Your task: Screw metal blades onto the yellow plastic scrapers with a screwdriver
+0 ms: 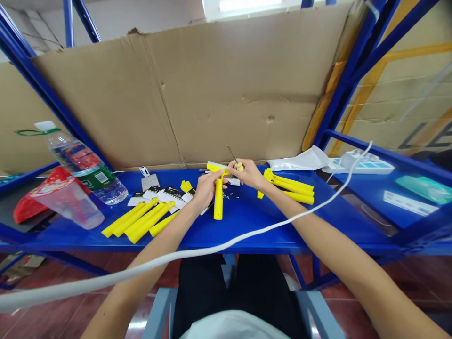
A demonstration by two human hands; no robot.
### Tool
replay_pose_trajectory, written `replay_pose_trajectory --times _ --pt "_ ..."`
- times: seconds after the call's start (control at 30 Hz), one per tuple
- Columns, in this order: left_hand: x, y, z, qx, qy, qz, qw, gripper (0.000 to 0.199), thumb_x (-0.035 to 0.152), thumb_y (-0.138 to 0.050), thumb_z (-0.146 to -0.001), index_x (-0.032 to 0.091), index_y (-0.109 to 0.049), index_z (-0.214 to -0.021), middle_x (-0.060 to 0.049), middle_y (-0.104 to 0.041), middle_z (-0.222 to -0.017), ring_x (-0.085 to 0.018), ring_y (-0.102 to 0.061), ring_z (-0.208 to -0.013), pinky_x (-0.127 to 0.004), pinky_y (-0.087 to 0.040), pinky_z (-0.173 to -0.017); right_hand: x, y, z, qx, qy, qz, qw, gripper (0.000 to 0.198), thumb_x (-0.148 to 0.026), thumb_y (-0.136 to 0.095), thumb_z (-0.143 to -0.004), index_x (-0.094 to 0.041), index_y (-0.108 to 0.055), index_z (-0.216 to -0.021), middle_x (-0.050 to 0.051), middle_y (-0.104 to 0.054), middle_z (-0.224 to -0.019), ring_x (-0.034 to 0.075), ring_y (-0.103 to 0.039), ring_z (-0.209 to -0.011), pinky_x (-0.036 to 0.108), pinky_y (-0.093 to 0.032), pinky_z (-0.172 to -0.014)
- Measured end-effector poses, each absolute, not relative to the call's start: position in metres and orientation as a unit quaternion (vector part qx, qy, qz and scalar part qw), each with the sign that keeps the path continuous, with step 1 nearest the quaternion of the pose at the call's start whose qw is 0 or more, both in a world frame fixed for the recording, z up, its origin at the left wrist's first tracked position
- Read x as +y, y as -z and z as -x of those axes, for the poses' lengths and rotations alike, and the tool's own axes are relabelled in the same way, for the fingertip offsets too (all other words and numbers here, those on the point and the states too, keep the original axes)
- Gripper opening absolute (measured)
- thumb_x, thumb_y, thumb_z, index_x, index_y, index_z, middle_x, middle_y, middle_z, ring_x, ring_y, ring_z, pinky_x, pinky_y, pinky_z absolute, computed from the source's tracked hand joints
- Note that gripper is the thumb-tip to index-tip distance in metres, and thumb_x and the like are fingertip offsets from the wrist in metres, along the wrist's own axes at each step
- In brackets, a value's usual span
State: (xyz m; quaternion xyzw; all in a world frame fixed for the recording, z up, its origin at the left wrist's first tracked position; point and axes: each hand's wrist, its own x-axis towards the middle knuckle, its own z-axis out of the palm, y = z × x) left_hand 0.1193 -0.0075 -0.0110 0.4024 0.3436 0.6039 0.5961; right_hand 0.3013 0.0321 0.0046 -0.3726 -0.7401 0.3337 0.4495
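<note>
My left hand [205, 189] is closed around the neck of a yellow T-shaped scraper [218, 201], whose handle points toward me. A pale strip runs along its head. Close beside it, my right hand [251, 174] grips a small screwdriver [239, 166] with a pale yellow handle; its thin shaft points up and away from the scraper. The fingers partly hide the scraper's right end. Small screws [229, 194] lie scattered on the blue table [254, 223] just behind and right of the handle.
Yellow handles [141, 219] and printed cards [169, 197] lie at left, near a water bottle [92, 165] and clear plastic cup [72, 200]. More yellow parts [291, 185] and a white bag [300, 160] are at right. A white cable [247, 235] crosses the foreground. Cardboard [240, 89] stands behind.
</note>
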Motion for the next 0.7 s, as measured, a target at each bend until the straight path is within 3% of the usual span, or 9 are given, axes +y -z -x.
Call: replay_pose_trajectory --times 0.13,0.33,0.5,0.7 --pt "-0.007 0.0156 -0.1204 0.36 -0.594 -0.392 0.604 0.018 0.018 -0.087 -0.085 0.006 -0.079 -0.095 -0.015 -0.081 -0.092 -0.017 -0.073 -0.071 -0.026 -0.06 -0.059 0.0331 -0.0039 -0.3008 -0.733 -0.357 0.39 0.428 0.039 -0.055 -0.081 -0.085 -0.017 -0.073 -0.092 -0.004 -0.058 -0.064 0.01 -0.05 -0.047 0.023 -0.037 -0.043" --pt "-0.0077 0.0172 -0.1208 0.36 -0.577 -0.39 0.62 0.017 0.017 -0.085 -0.087 0.005 -0.081 -0.098 -0.019 -0.082 -0.098 -0.018 -0.074 -0.073 -0.026 -0.06 -0.06 0.0343 -0.0036 -0.3007 -0.694 -0.411 0.409 0.427 0.053 -0.055 -0.093 -0.075 -0.018 -0.065 -0.102 -0.001 -0.066 -0.082 0.007 -0.05 -0.047 0.022 -0.042 -0.038" --pt "-0.0061 0.0168 -0.1194 0.362 -0.581 -0.381 0.621 0.017 0.018 -0.086 -0.086 0.007 -0.08 -0.097 -0.016 -0.082 -0.094 -0.018 -0.075 -0.07 -0.026 -0.062 -0.062 0.0329 -0.0016 -0.3031 -0.707 -0.454 0.387 0.38 0.052 -0.064 -0.087 -0.082 -0.017 -0.069 -0.098 -0.007 -0.051 -0.051 0.01 -0.044 -0.041 0.023 -0.043 -0.038" --pt "-0.0062 0.013 -0.1188 0.358 -0.591 -0.372 0.62 0.019 0.018 -0.089 -0.084 0.007 -0.079 -0.098 -0.017 -0.083 -0.093 -0.02 -0.078 -0.075 -0.029 -0.065 -0.069 0.0364 0.0023 -0.3022 -0.706 -0.457 0.375 0.391 0.055 -0.072 -0.08 -0.087 -0.019 -0.07 -0.1 -0.008 -0.047 -0.049 0.01 -0.043 -0.042 0.023 -0.046 -0.04"
